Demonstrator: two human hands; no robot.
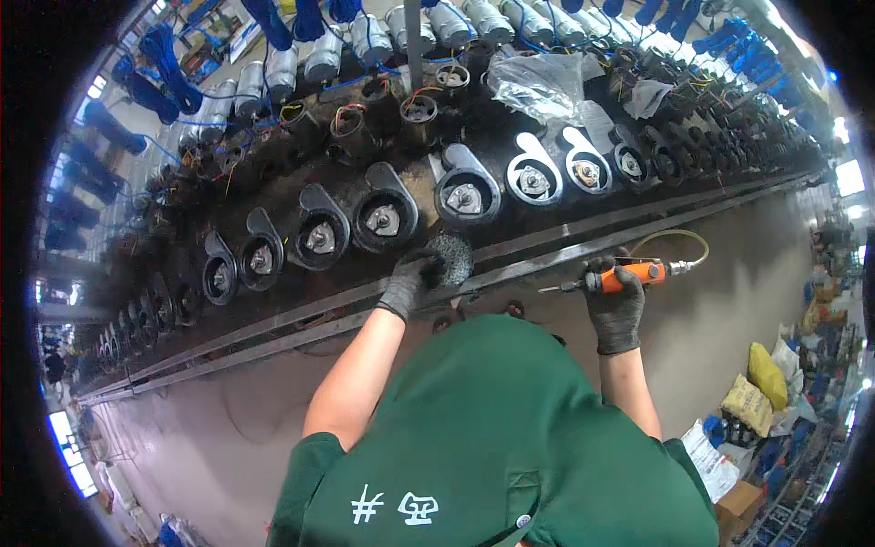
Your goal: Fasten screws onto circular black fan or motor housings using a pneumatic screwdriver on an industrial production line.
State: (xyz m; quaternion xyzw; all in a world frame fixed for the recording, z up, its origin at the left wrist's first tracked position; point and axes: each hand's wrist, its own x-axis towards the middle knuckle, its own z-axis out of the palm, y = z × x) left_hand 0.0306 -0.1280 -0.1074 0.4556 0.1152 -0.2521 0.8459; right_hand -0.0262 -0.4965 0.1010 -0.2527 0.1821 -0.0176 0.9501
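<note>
My left hand [416, 277], in a dark glove, reaches to the left side of a round grey, speckled heap [453, 259] at the bench's front edge. Its fingers are bent against the heap, which looks like many small metal pieces; what they pinch is too small to make out. My right hand [617, 303], gloved too, is wrapped round an orange air screwdriver [639, 277]. The tool lies level in front of the bench, its bit pointing left and a pale yellow hose [685, 239] curving from its back end. Just behind the heap sits a dark snail-shaped pump housing [467, 190].
More housings [385, 217] line the bench on both sides. Behind them stand black cylinders with coloured wires [350, 128], silver motors [369, 38] and blue cable bundles [164, 68]. Clear plastic bags [542, 84] lie on the bench. Metal rails [547, 260] edge it. Sacks [749, 404] lie at right.
</note>
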